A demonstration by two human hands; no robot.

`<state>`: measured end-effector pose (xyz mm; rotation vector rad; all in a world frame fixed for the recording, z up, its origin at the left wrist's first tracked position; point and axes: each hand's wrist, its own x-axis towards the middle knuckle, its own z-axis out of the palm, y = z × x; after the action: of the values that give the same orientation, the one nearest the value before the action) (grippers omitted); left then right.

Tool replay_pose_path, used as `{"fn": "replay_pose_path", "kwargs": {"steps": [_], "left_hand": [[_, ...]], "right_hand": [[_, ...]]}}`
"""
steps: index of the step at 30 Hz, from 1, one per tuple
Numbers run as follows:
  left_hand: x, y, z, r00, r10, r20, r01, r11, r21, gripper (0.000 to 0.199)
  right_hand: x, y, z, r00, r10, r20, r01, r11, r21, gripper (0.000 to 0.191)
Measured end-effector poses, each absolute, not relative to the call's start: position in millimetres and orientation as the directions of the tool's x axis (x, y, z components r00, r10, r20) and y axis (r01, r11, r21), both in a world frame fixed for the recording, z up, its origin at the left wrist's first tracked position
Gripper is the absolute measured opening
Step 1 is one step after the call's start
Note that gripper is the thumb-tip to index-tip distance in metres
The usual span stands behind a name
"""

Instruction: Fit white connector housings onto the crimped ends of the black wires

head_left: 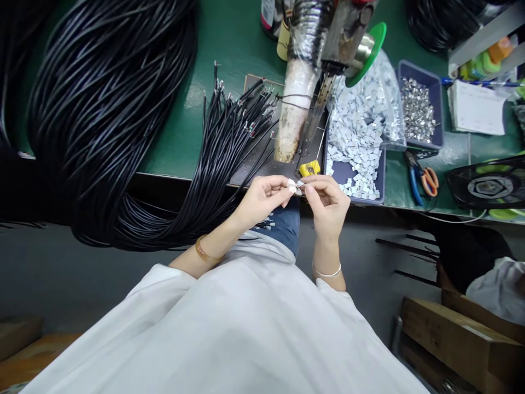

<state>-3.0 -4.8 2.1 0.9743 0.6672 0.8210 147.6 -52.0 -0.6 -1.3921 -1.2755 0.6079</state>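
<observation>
My left hand (266,198) and my right hand (328,203) meet in front of the table edge, fingertips almost touching. Between them is a small white connector (299,184), pinched by my right thumb and forefinger. The left thumb and forefinger are pressed together beside it, with white coverings on their tips; what they grip is too small to make out. Just beyond the fingers lies a yellow block (309,168), close to the tip of a soldering iron (322,104). A shallow tray (381,191) of many white connectors stands to the right of my right hand.
Black cables (221,148) with stripped ends lie left of my hands, beside a large cable coil (115,82). A wrapped duct (293,104) hangs down ahead. At right are a bin (438,123) of metal parts, pliers (422,180) and a fan (488,186).
</observation>
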Motion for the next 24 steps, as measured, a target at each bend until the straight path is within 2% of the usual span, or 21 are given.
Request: {"fn": "replay_pose_path", "kwargs": {"steps": [5,13,19,24], "left_hand": [[-3.2,-4.5,3.3,0.549,0.828,-0.114,-0.294,0.319,0.901,0.037],[-5.4,-4.2,3.9,0.594,0.798,-0.101,-0.248,0.301,0.921,0.039],[-8.4,-4.5,-0.3,0.679,0.719,-0.149,-0.155,0.338,0.928,0.038],[-6.7,-3.8,-2.7,0.602,0.794,-0.083,-0.236,0.276,0.932,0.030]], "right_hand": [[147.4,-53.0,-1.9,0.272,0.920,0.282,0.361,0.175,-0.916,0.009],[149.0,-54.1,-2.9,0.214,0.932,0.294,0.257,0.236,-0.937,0.007],[146.8,-60.2,2.8,0.198,0.895,0.399,0.475,0.268,-0.838,0.011],[147.8,-61.1,2.9,0.189,0.908,0.375,0.469,0.252,-0.847,0.010]]}}
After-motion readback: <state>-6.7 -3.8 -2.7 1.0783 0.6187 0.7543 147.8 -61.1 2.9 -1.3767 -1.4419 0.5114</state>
